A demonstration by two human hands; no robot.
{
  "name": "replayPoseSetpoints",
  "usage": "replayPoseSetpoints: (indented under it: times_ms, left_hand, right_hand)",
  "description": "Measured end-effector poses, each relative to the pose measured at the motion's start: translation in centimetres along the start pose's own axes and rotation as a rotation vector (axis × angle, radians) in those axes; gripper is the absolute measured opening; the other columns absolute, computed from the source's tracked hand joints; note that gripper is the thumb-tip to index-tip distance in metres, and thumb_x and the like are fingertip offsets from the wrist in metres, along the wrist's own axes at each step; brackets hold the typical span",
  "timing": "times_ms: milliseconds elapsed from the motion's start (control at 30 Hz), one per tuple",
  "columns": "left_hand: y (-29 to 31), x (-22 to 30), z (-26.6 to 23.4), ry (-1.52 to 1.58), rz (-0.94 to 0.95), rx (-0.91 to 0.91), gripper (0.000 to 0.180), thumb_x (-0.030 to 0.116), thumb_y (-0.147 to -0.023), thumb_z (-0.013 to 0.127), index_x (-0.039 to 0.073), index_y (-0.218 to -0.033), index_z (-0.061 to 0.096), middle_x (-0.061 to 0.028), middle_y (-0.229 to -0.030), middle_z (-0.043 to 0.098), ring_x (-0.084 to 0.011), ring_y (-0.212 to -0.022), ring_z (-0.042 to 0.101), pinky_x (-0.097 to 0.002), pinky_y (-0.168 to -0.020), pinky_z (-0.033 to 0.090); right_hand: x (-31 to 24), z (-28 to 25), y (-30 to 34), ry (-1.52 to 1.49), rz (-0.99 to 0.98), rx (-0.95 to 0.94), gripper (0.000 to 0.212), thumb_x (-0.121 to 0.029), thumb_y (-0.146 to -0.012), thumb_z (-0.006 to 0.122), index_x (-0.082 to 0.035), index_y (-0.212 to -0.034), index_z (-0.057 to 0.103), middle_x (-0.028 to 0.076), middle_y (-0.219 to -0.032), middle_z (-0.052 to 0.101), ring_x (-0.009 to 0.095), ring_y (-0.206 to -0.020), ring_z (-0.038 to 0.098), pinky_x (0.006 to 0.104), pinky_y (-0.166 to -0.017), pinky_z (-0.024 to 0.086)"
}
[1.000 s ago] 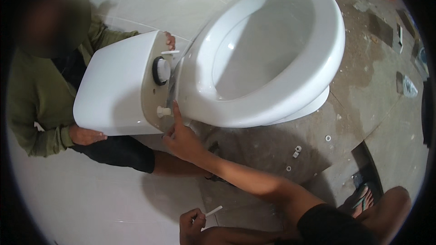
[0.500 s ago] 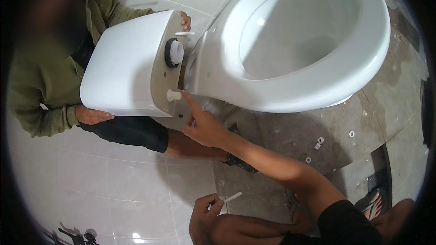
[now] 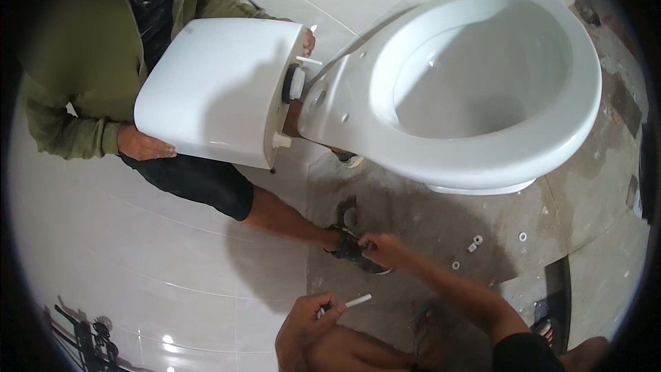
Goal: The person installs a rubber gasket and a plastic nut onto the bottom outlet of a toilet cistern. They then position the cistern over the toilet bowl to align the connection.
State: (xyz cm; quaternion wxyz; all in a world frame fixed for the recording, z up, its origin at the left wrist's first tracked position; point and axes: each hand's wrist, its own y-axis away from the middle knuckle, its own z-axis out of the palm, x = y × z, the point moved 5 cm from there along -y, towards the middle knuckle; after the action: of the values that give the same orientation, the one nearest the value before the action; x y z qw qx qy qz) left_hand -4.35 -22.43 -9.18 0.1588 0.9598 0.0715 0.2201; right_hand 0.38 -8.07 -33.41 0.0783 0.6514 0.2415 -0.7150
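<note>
Low in the view, my left hand (image 3: 306, 320) is closed by my bent knee and grips a slim white plastic bolt (image 3: 358, 300). My right hand (image 3: 382, 249) is over the floor by the other person's shoe (image 3: 361, 256), fingers curled, slightly blurred, with nothing visible in them. Another person's two hands (image 3: 146, 145) hold a white toilet tank (image 3: 213, 89) tilted on its side. From its underside jut a white outlet with a black ring (image 3: 295, 84), a similar white bolt (image 3: 309, 60) and a white inlet fitting (image 3: 281, 140). Right of it stands the white toilet bowl (image 3: 475, 158).
White nuts and washers (image 3: 475, 242) lie on the dusty grey floor (image 3: 427, 227) below the bowl. Pale glossy tiles (image 3: 172, 248) cover the left side. A dark metal object (image 3: 89, 334) is at the lower left. My sandalled foot (image 3: 547, 331) is at the lower right.
My right hand has drawn back from the tank's inlet fitting, down and right, its pointing finger now curled. The view has shifted, and the tank has turned slightly, showing less underside.
</note>
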Motion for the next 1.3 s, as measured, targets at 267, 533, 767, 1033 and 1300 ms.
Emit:
replayPoseSetpoints:
  times_ms: [267, 533, 767, 1033, 1300]
  left_hand:
    - [-0.3, 0.5, 0.2, 0.014, 0.011, -0.087, 0.03, 0.029, -0.089, 0.068, 0.0, -0.081, 0.064, -0.0058, -0.069, 0.061, -0.0133, -0.07, 0.051, -0.0322, -0.064, 0.04]
    - [0.1, 2.4, -0.8, 0.032, 0.238, -0.031, 0.034, 0.031, -0.089, 0.069, -0.001, -0.08, 0.064, -0.0112, -0.069, 0.06, -0.0232, -0.067, 0.056, -0.0372, -0.062, 0.045]
    - [5.6, 2.5, -5.0, 0.392, 0.938, 0.428, 0.036, 0.033, -0.098, 0.061, 0.001, -0.081, 0.06, -0.0044, -0.061, 0.051, -0.0145, -0.054, 0.048, -0.0315, -0.049, 0.036]
    - [5.9, -3.8, -1.1, 0.679, 0.717, 0.364, 0.04, 0.032, -0.098, 0.062, 0.003, -0.071, 0.055, -0.0027, -0.066, 0.052, -0.0129, -0.056, 0.044, -0.03, -0.051, 0.033]
    - [6.3, -7.9, 1.3, 0.768, 0.487, 0.313, 0.028, 0.026, -0.098, 0.062, 0.004, -0.081, 0.063, -0.0028, -0.066, 0.053, -0.0121, -0.058, 0.046, -0.0308, -0.054, 0.036]
  right_hand:
    - [2.6, 1.8, 3.1, -0.019, 0.207, -0.157, 0.035, -0.019, -0.09, 0.07, -0.005, -0.121, 0.065, 0.01, -0.083, 0.068, 0.019, -0.074, 0.068, 0.0347, -0.068, 0.053]
    - [3.4, 0.7, 4.1, -0.089, 0.141, -0.062, 0.062, -0.017, -0.091, 0.069, -0.008, -0.145, 0.04, 0.015, -0.096, 0.07, 0.024, -0.084, 0.07, 0.039, -0.076, 0.054]
    - [-21.8, -7.2, -13.4, -0.157, -0.048, 0.181, 0.1, -0.011, -0.088, 0.062, -0.002, -0.156, -0.01, 0.017, -0.078, 0.064, 0.028, -0.066, 0.064, 0.0401, -0.064, 0.053]
    - [-17.2, -6.8, -26.3, 0.455, 0.077, -0.044, 0.072, -0.025, -0.095, 0.057, -0.002, -0.154, 0.023, 0.022, -0.108, 0.069, 0.032, -0.073, 0.07, 0.0542, -0.103, 0.045]
    - [-19.5, -0.9, -28.3, 1.031, -0.251, 0.447, 0.029, -0.025, -0.101, 0.049, -0.011, -0.121, 0.065, 0.009, -0.101, 0.076, 0.029, -0.106, 0.068, 0.0626, -0.117, 0.017]
